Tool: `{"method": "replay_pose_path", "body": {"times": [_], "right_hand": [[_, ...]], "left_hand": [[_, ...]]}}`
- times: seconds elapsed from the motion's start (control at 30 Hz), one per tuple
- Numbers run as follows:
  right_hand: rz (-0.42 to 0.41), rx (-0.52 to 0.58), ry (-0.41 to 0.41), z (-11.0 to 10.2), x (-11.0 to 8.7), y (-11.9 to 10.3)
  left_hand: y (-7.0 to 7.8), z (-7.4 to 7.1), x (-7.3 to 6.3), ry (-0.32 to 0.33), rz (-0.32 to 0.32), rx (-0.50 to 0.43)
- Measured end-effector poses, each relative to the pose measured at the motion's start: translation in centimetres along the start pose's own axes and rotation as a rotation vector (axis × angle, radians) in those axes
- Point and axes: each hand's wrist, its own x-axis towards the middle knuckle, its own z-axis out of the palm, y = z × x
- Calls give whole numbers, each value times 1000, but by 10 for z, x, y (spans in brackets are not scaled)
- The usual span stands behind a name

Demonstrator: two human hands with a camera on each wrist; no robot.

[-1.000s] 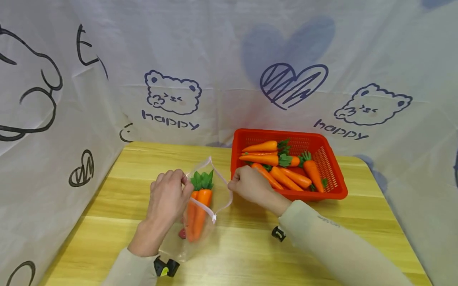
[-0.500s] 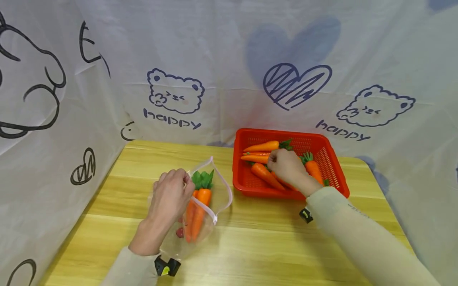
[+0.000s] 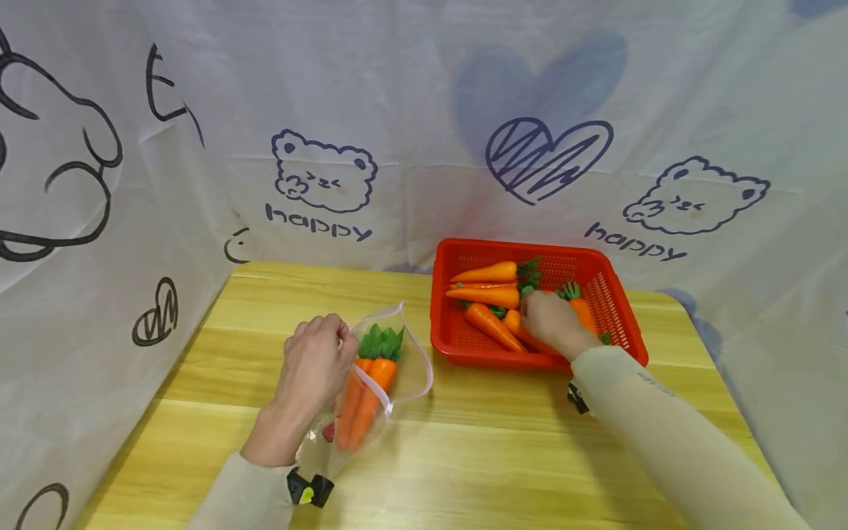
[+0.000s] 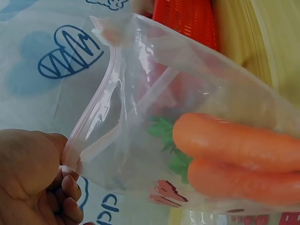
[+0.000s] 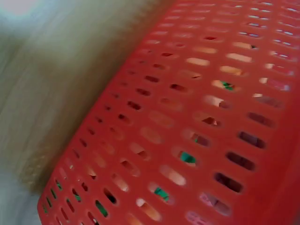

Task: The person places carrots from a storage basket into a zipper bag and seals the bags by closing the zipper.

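Note:
In the head view my left hand (image 3: pixel 318 357) pinches the rim of a clear zip bag (image 3: pixel 414 372). Two orange carrots (image 3: pixel 374 397) with green tops lie inside the bag. The left wrist view shows thumb and finger of the left hand (image 4: pixel 40 176) gripping the bag's zip edge, the carrots (image 4: pixel 234 140) seen through the plastic. My right hand (image 3: pixel 555 320) reaches into a red basket (image 3: pixel 486 361) among loose carrots (image 3: pixel 486 294). Its fingers bend down near green tops; their tips are hidden, so a hold cannot be made out. The right wrist view shows only the basket's slotted wall (image 5: pixel 159 117).
The basket stands at the back right of a wooden table (image 3: pixel 457 449). Behind and to the left hangs a white cloth (image 3: pixel 417 213) with bear and heart drawings.
My right hand has left the bag's rim and moved right into the basket, lately shifting a little right and lower. The left hand keeps its place; the bag has tilted slightly.

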Motion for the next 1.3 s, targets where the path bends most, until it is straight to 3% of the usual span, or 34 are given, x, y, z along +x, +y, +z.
{"method": "replay_pose_path", "body": {"times": [0.2, 0.77, 0.97, 1.3], "right_hand": [[35, -54, -11, 5, 1, 5], [133, -100, -78, 12, 3, 1], [101, -133, -78, 11, 1, 2], [-32, -249, 19, 5, -9, 1]], "left_hand": [[-7, 3, 2, -17, -21, 7], [-6, 4, 2, -18, -15, 16], [-8, 5, 3, -27, -15, 17], [-13, 3, 3, -21, -22, 24]]}}
